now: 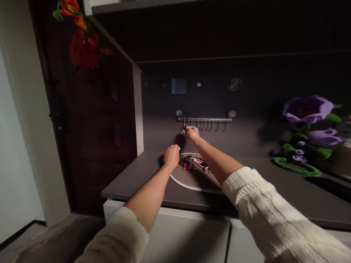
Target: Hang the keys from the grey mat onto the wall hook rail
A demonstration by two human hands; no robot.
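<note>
My right hand (192, 135) is raised just under the left end of a clear hook rail (204, 119) on the back panel. Its fingers pinch a small set of keys (184, 130), dark at the top with shiny metal below. Lower and to the left, my left hand (172, 155) is at the left edge of an oval mat or tray with a pale rim (189, 187). Its fingers curl closed, and whatever they may hold is hidden. Beside it on the mat lies a pile of key rings and charms (192, 163), with red, pink and dark pieces.
Purple artificial flowers (307, 109) and a green ring (296, 168) stand on the dark counter (137, 182) at right. Overhead runs a cabinet edge (164, 6). Orange and red flowers (85, 51) hang before a dark door (93, 146) at left.
</note>
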